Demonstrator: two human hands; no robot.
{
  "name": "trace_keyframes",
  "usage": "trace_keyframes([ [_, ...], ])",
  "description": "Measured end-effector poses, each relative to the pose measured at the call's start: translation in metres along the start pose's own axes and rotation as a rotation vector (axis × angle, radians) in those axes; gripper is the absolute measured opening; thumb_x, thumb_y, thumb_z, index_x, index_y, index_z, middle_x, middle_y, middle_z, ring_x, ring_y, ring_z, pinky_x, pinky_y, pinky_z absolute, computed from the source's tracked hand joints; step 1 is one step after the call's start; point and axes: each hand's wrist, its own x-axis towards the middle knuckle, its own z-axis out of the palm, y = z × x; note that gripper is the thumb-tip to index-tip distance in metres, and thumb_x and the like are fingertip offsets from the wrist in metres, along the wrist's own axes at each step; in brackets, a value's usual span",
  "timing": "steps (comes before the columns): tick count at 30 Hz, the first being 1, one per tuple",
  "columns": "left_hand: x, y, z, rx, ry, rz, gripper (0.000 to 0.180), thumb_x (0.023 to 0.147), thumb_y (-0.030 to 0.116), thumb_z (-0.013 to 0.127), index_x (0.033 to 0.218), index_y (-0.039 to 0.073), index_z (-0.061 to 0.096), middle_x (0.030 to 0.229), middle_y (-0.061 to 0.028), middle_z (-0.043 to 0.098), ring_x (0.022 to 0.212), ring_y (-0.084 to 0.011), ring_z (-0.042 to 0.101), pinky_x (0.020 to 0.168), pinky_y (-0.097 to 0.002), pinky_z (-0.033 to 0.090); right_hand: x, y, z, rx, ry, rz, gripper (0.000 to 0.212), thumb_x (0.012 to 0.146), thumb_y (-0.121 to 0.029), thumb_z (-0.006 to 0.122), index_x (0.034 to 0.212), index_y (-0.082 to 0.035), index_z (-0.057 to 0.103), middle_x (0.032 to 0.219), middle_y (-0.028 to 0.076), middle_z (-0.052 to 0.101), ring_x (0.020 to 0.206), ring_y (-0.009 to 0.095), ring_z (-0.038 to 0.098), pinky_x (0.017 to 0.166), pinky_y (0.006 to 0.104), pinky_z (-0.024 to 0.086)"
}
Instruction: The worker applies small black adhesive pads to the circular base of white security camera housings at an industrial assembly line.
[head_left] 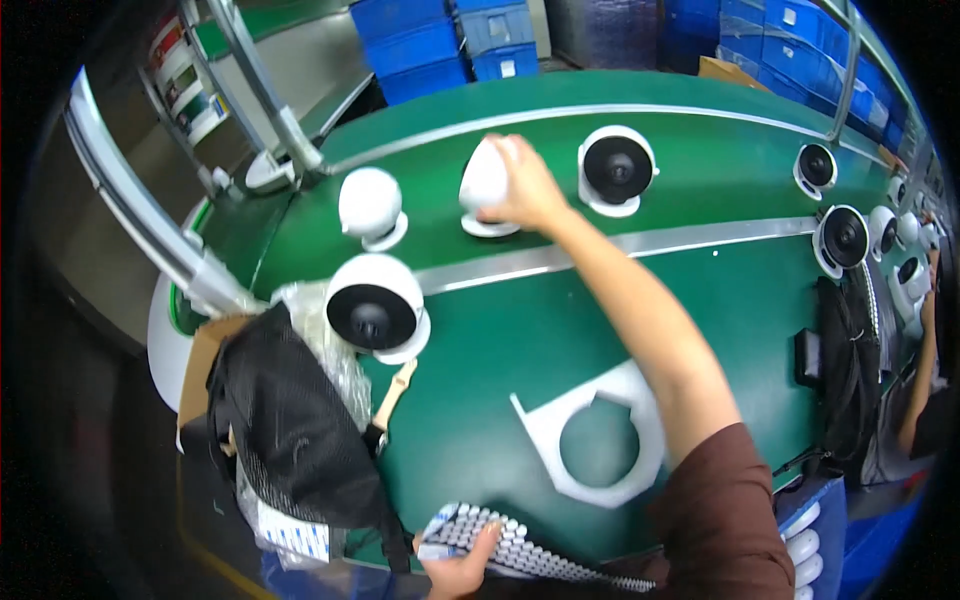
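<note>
R hand (522, 187) curled round white unit (484, 180) on green belt (720, 168), btwn ball-shaped unit (370, 203) & blk-faced unit (614, 168); L hand (460, 570) pinching dotted strips (512, 554), thumb on top, nr table (480, 400) edge.

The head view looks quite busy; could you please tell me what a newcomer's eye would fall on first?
Probably the right hand, gripping a white rounded device beyond the metal strip, with a black-faced device standing to its right. Next might come the white plate with a large round opening on the nearer green surface, then the left hand at the lower edge, holding a sheet of small white discs.
</note>
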Motion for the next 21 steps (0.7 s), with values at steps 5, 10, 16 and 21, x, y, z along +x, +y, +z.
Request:
trace_keyframes([
  [5, 0.003, 0.004, 0.0, -0.075, -0.033, -0.011, 0.008, 0.068, -0.004, 0.063, 0.075, -0.006, 0.06, 0.071, -0.0079, 0.062, 0.064, -0.0116, 0.059, 0.06, -0.0227, 0.046, -0.036, -0.076, -0.11, 0.646, -0.315, 0.53, 0.068, 0.063, -0.038, 0.066, 0.118, -0.007, 0.04, 0.106, 0.011, 0.052, 0.094, 0.022, 0.052, 0.078, 0.0363, 0.044],
  [10, 0.003, 0.004, 0.003, -0.139, -0.058, 0.07, 0.009, 0.068, -0.004, 0.064, 0.076, -0.004, 0.06, 0.07, -0.0057, 0.062, 0.062, -0.0094, 0.057, 0.058, -0.021, 0.045, -0.105, -0.101, -0.191, 0.957, -0.514, 0.77, 0.042, 0.077, -0.037, 0.046, 0.102, -0.005, 0.053, 0.093, 0.006, 0.058, 0.086, 0.013, 0.057, 0.071, 0.0303, 0.047],
  [16, -0.001, 0.01, 0.008, -0.101, -0.127, 0.179, 0.012, 0.068, -0.003, 0.064, 0.079, -0.004, 0.058, 0.072, -0.0049, 0.06, 0.062, -0.0089, 0.056, 0.057, -0.0206, 0.044, -0.158, -0.144, -0.179, -0.061, -0.581, 0.291, 0.066, 0.063, -0.056, 0.054, 0.092, 0.002, 0.06, 0.096, 0.022, 0.057, 0.089, 0.031, 0.056, 0.077, 0.0346, 0.044],
  [21, 0.003, 0.015, 0.019, -0.174, -0.22, 0.182, 0.013, 0.07, -0.004, 0.061, 0.081, -0.004, 0.054, 0.074, -0.0058, 0.058, 0.066, -0.0112, 0.056, 0.063, -0.0223, 0.045, -0.175, -0.117, -0.156, 0.402, -0.496, 0.472, 0.047, 0.078, -0.048, 0.044, 0.089, -0.006, 0.063, 0.087, 0.015, 0.061, 0.087, 0.026, 0.057, 0.075, 0.0324, 0.043],
])
